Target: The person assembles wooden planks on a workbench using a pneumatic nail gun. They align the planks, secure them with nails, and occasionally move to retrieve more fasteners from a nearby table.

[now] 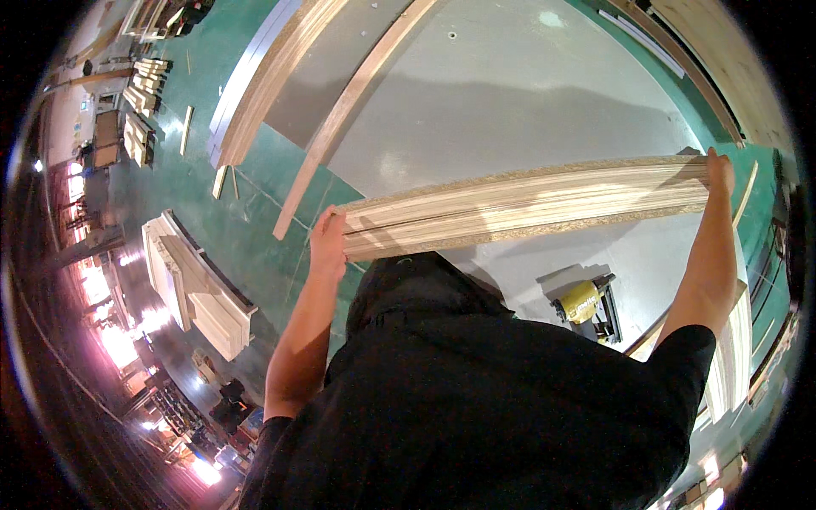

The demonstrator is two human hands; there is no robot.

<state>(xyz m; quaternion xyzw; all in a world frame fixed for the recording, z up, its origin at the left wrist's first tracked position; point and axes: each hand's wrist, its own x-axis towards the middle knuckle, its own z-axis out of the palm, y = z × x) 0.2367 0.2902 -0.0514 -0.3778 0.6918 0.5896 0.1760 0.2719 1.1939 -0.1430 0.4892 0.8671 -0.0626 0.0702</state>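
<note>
A long, pale wooden piece [527,204] spans the view in front of me. Lines run along its length like stacked thin strips, and both long edges look speckled like chipboard. My left hand [328,238] grips its left end, fingers partly hidden behind it. At the far right end, my right hand [720,174] is closed around the other end. Below it, a large grey panel [510,106] lies flat. Resting on that panel near my body is a yellow and black nail gun [585,306].
A long wooden strip [340,106] lies across the panel's left side, beside a stack of long boards [272,85]. White panels [200,289] are piled on the left. More pale strips [733,357] stand by my right elbow. Green floor [191,183] surrounds the panel.
</note>
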